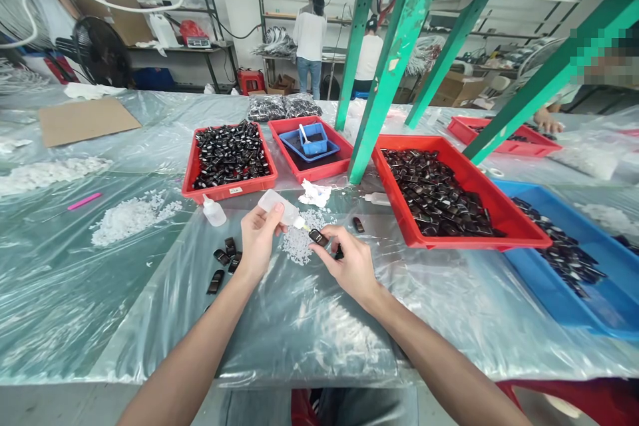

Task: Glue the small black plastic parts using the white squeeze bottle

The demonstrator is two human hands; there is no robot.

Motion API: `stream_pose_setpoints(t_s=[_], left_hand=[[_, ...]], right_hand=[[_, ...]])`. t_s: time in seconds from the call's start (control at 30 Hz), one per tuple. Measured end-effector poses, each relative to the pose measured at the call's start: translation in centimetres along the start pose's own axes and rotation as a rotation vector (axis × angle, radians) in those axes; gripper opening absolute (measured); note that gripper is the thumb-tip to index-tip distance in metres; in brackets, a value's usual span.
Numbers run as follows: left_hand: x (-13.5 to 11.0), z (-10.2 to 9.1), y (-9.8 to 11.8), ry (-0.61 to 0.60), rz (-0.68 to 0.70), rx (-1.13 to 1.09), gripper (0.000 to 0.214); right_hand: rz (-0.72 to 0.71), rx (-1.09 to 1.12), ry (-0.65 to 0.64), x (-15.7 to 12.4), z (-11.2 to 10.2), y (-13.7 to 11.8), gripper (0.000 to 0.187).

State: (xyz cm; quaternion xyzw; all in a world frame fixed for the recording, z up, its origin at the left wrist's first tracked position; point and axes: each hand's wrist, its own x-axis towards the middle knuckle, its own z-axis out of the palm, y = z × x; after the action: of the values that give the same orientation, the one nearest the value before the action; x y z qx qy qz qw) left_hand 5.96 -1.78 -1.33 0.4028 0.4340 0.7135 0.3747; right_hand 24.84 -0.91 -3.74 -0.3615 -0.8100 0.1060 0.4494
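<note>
My left hand (258,239) is closed round a small clear squeeze bottle (279,206), tilted with its nozzle pointing down to the right. The nozzle tip nearly touches a small black plastic part (318,236) pinched in the fingers of my right hand (349,263). Both hands hover over a patch of tiny white pieces (299,243) on the plastic-covered table. Several more black parts (225,259) lie just left of my left wrist, and one black part (358,224) lies to the right.
Red trays of black parts (229,154) (439,190) flank a red tray holding a blue dish (310,142). A blue tray (574,259) sits at right, a second squeeze bottle (213,212) at left. Green frame legs (384,73) rise behind. People stand at far shelves.
</note>
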Motion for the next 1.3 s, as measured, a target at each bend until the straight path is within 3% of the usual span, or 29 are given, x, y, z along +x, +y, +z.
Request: stream_pose_setpoints(t_s=[0.23, 0.47, 0.73, 0.83, 1.1, 1.3], left_hand=[[0.0, 0.1, 0.0, 0.028, -0.006, -0.018, 0.037], [0.4, 0.0, 0.3, 0.147, -0.027, -0.111, 0.040], [0.8, -0.3, 0.3, 0.185, -0.075, -0.182, 0.037], [0.8, -0.3, 0.3, 0.188, -0.075, -0.187, 0.038], [0.8, -0.4, 0.4, 0.213, -0.100, -0.184, 0.037], [0.9, -0.4, 0.4, 0.206, -0.094, -0.165, 0.038]], right_hand=[[0.068, 0.059, -0.023, 0.1, 0.0, 0.0, 0.020], [0.208, 0.192, -0.050, 0.3, -0.1, 0.3, 0.021], [0.510, 0.801, -0.138, 1.0, 0.3, 0.2, 0.036], [0.554, 0.892, -0.149, 1.2, 0.4, 0.4, 0.039], [0.526, 0.832, -0.166, 1.0, 0.6, 0.8, 0.038], [0.359, 0.328, -0.106, 1.3, -0.2, 2.1, 0.023]])
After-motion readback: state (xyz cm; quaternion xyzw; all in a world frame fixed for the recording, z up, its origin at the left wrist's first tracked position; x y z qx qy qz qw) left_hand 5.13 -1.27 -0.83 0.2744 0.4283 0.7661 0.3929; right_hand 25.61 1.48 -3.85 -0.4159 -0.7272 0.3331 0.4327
